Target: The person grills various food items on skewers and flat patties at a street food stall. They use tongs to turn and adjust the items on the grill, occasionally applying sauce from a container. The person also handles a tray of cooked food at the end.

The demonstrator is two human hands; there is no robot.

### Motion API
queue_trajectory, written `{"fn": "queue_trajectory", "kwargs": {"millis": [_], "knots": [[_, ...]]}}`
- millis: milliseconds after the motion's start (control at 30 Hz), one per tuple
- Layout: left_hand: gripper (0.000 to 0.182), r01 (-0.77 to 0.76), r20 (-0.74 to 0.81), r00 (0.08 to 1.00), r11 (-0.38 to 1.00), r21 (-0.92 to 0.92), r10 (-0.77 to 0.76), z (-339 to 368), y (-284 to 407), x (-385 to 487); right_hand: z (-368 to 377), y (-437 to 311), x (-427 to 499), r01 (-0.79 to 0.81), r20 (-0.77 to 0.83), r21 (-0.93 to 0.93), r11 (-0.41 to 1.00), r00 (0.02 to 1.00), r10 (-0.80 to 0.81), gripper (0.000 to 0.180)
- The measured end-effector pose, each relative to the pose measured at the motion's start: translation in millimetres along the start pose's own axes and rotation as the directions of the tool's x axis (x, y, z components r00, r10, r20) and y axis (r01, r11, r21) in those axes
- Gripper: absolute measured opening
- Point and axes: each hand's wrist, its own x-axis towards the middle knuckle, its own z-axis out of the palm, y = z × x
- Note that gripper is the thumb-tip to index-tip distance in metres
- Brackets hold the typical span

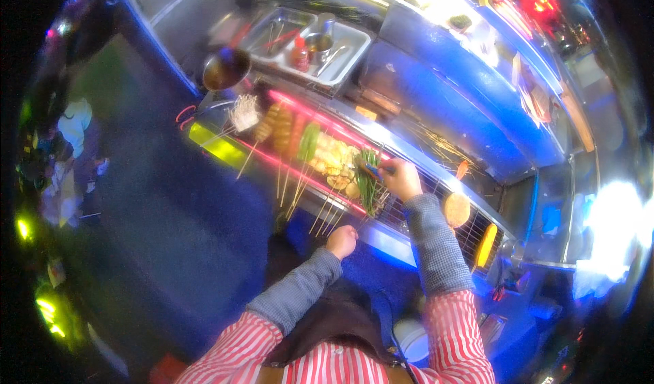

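Observation:
My right hand (pixel 401 180) grips a blue-handled brush (pixel 377 170) over skewered green vegetables (pixel 367 182) on the long grill (pixel 398 218). At the grill's front edge, my left hand (pixel 343 241) is closed near skewer ends; it seems to hold the sticks of the green vegetables. Left of these lie pale food pieces (pixel 332 154), green pods or peppers (pixel 308 141), browned skewers (pixel 282 131) and white enoki-like mushrooms (pixel 244 112). A round, flat pale piece (pixel 456 210) and a yellow corn-like piece (pixel 486 245) lie towards the right end.
Behind the grill, a white tray (pixel 357 52) holds a red squeeze bottle (pixel 300 54) and a metal cup (pixel 320 44). A dark pan (pixel 226 70) stands at the grill's far left. Bare sticks (pixel 439 146) lie behind the grill. Another person (pixel 74 154) is at the far left.

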Motion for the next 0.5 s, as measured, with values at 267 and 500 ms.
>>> {"fn": "queue_trajectory", "kwargs": {"millis": [267,500], "knots": [[0.023,-0.036,-0.085,0.996,0.993,-0.115,0.027,1.2,-13.9,-3.1,27.6,-23.5,-49.4,0.179,-0.259,-0.022,0.984,0.949,-0.178,0.018],[0.019,0.146,0.155,0.985,0.859,-0.491,-0.078,4.9,27.9,-17.0,-24.8,26.8,-73.4,0.062,-0.478,0.155,0.986,0.878,0.020,0.021]]}}
